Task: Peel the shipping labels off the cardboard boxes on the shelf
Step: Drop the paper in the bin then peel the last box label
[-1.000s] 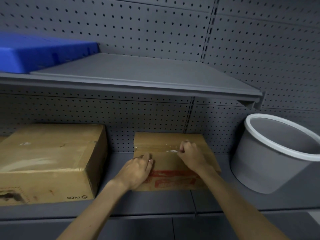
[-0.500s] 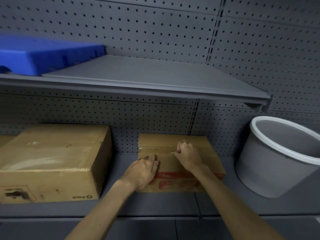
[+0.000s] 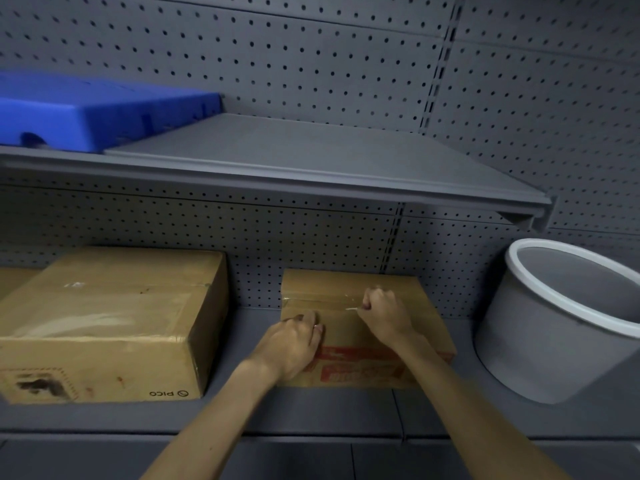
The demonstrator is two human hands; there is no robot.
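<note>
A small flat cardboard box (image 3: 349, 289) with red print lies on the lower shelf, against the pegboard. A strip of clear tape (image 3: 329, 301) runs across its top. My right hand (image 3: 382, 315) sits on the box with fingers curled, pinching a thin pale edge of the tape or label. My left hand (image 3: 294, 344) presses down on the box's left front part, fingers bent at the knuckles. A larger cardboard box (image 3: 104, 323) marked PICO stands to the left, with a torn patch on its front face.
A grey bucket (image 3: 554, 323) with a white rim leans at the right end of the lower shelf (image 3: 311, 417). The upper shelf (image 3: 311, 161) overhangs the boxes and carries a blue plastic lid or tray (image 3: 97, 112) at the left.
The view has shifted slightly. My right hand has drawn a little to the right along the tape line. My left hand stays pressed on the box.
</note>
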